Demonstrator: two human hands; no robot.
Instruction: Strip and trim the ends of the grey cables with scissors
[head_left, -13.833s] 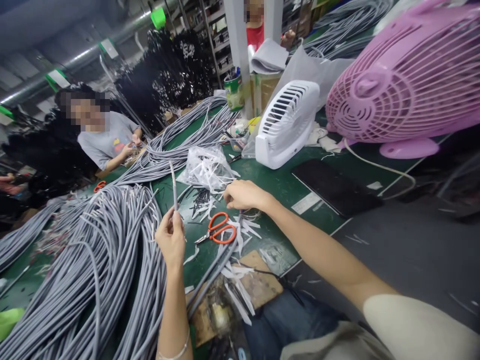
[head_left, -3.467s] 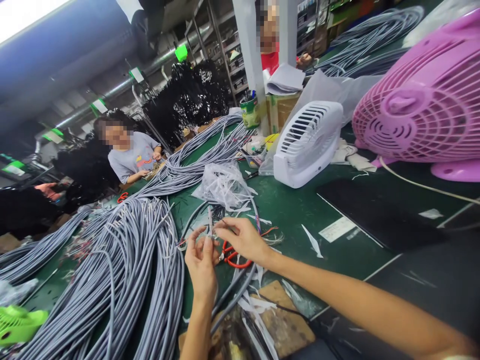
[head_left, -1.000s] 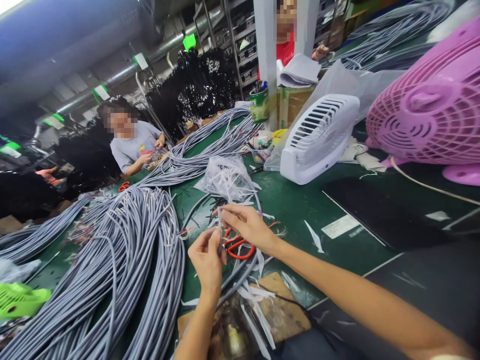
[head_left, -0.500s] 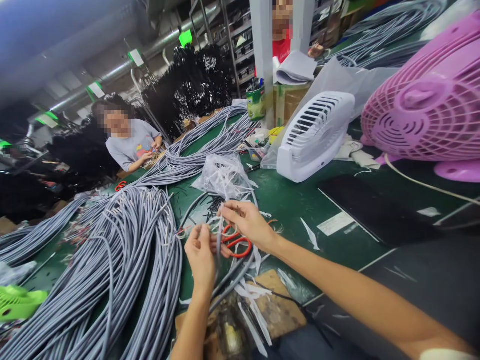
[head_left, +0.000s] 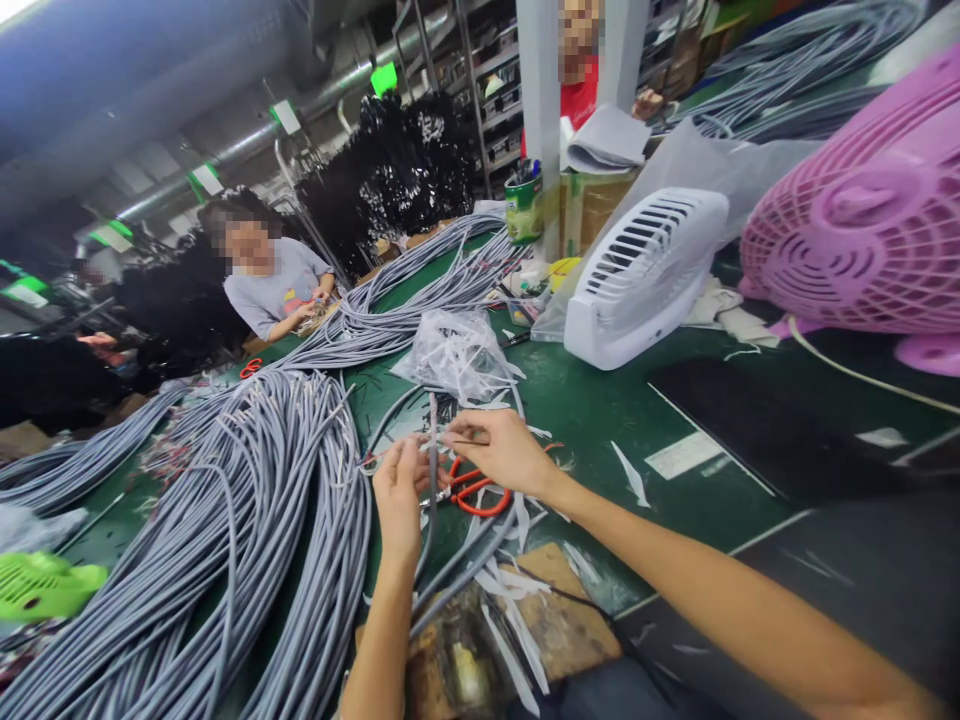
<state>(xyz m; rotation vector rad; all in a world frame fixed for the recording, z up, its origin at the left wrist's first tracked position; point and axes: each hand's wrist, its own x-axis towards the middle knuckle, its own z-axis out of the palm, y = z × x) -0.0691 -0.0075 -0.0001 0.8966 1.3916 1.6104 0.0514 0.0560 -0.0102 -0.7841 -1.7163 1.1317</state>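
The left hand [head_left: 400, 492] has its fingers closed around a grey cable [head_left: 433, 425], whose end stands upright above the green table [head_left: 600, 420]; the right hand [head_left: 501, 452] pinches a thin strand [head_left: 459, 439] just beside that end. The orange scissors [head_left: 477, 493] lie under both hands; a big bundle of grey cables [head_left: 240, 520] lies to the left.

My cable [head_left: 433, 415] is grey, like the cable bundles [head_left: 247, 520] on my left. Near it are orange-handled scissors [head_left: 471, 490] on the green worktop [head_left: 600, 420]. Far right stand a white slatted fan [head_left: 645, 280] and a pink fan [head_left: 862, 230].
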